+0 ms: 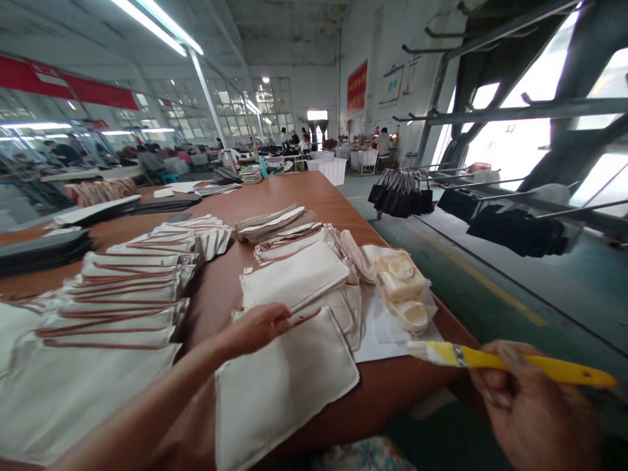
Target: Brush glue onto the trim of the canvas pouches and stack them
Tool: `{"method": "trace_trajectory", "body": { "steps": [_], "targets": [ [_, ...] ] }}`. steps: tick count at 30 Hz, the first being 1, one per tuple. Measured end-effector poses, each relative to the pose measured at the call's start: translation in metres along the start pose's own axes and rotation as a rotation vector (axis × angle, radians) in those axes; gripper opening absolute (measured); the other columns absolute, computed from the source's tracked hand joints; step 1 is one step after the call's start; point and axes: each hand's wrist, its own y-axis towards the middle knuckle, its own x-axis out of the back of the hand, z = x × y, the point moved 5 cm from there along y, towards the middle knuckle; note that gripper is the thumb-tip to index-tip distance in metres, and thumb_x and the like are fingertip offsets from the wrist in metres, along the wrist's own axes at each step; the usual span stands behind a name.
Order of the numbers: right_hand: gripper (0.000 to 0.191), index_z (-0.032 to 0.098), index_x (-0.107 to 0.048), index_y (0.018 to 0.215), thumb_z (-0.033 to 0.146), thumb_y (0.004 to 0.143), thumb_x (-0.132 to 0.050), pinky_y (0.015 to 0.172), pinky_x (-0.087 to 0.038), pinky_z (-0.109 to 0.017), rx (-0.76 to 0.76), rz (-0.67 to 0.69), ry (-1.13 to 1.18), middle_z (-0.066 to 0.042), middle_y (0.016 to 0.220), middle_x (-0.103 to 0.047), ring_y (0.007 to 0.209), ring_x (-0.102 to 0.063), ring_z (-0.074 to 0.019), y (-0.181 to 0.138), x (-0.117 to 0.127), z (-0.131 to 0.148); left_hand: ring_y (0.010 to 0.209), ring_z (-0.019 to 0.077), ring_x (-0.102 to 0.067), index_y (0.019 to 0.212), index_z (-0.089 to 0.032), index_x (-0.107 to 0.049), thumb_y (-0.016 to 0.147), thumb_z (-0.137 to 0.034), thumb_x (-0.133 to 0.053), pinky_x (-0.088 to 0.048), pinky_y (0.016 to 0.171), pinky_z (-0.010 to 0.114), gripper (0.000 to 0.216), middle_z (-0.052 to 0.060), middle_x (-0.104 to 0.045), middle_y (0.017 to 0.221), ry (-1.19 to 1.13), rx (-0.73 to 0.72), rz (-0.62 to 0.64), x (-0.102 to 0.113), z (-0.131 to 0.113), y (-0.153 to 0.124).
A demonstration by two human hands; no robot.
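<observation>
Right hand [523,392] closed round flat yellow-handled paintbrush with pale bristles [490,362]; bristle end points left, near table edge, just short of glue-caked cream plastic container [400,281] on white sheet [380,327]; left hand [265,325] has fingers drawn together at upper edge of flat cream fabric panel with brown strip [289,386]; cannot tell whether fingertips pinch it; panel lies at near side of brown-covered table [294,190]; stacked cream fabric pieces [294,275] just beyond; long overlapping row of brown-edged cream pieces [127,288] at left.

right hand [530,396]: gripping yellow brush [479,358] | left hand [265,326]: at cream panel [289,389]
</observation>
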Motion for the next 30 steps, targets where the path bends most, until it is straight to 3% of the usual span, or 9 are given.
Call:
{"method": "trace_trajectory", "body": {
  "steps": [3, 7, 13, 19, 24, 30],
  "targets": [
    [0.027, 0.018, -0.060, 0.075, 0.038, 0.089, -0.071, 0.042, -0.037, -0.017, -0.146, 0.021, 0.104, 0.002, 0.059, -0.042, 0.050, -0.037, -0.0106, -0.001, -0.013, -0.018, 0.103, 0.0268, -0.060, 0.105, -0.019, -0.069, 0.091, -0.037, -0.056, -0.043, 0.091, 0.035, 0.026, 0.010, -0.067, 0.108, 0.095, 0.048, -0.096, -0.050, -0.015, 0.015],
    [0.031, 0.018, -0.061, 0.078, 0.042, 0.085, -0.079, 0.043, -0.035, -0.017, -0.204, 0.085, 0.116, 0.003, 0.059, -0.044, 0.050, -0.036, -0.0095, -0.005, -0.023, -0.042, 0.113, 0.0331, -0.057, 0.106, -0.015, -0.066, 0.095, -0.036, -0.052, -0.041, 0.096, 0.043, 0.027, 0.017, -0.064, 0.112, 0.157, 0.159, -0.226, -0.080, -0.022, 0.035],
    [0.037, 0.017, -0.061, 0.085, 0.051, 0.089, -0.075, 0.041, -0.032, -0.020, -0.131, 0.149, 0.009, 0.004, 0.061, -0.045, 0.050, -0.036, -0.0107, 0.001, -0.037, -0.074, 0.092, 0.0250, -0.062, 0.085, -0.017, -0.071, 0.087, -0.034, -0.063, -0.044, 0.081, 0.033, 0.019, 0.010, -0.066, 0.097, 0.052, 0.139, -0.167, -0.089, -0.024, 0.042],
    [0.038, 0.016, -0.062, 0.090, 0.053, 0.093, -0.070, 0.044, -0.033, -0.023, -0.035, 0.235, -0.075, 0.004, 0.060, -0.046, 0.050, -0.041, -0.0124, 0.016, -0.061, -0.085, 0.073, 0.0174, -0.058, 0.090, -0.015, -0.076, 0.084, -0.033, -0.060, -0.040, 0.065, 0.026, 0.025, 0.001, -0.066, 0.075, -0.231, 0.012, -0.007, -0.098, -0.039, 0.020],
    [0.040, 0.016, -0.063, 0.086, 0.056, 0.096, -0.064, 0.050, -0.040, -0.026, 0.041, 0.332, -0.202, 0.003, 0.059, -0.049, 0.051, -0.046, -0.0143, 0.010, -0.085, -0.078, 0.086, 0.0189, -0.060, 0.100, -0.016, -0.078, 0.083, -0.030, -0.063, -0.044, 0.076, 0.027, 0.027, 0.003, -0.068, 0.092, -0.419, -0.066, 0.020, -0.097, -0.057, 0.000],
    [0.043, 0.017, -0.065, 0.081, 0.057, 0.096, -0.063, 0.055, -0.042, -0.028, 0.169, 0.356, -0.359, 0.001, 0.058, -0.053, 0.054, -0.052, -0.0168, 0.015, -0.092, -0.074, 0.084, 0.0183, -0.057, 0.095, -0.018, -0.078, 0.086, -0.039, -0.066, -0.043, 0.076, 0.027, 0.026, 0.002, -0.060, 0.089, -0.626, -0.155, 0.100, -0.090, -0.075, -0.018]
  ]
}}
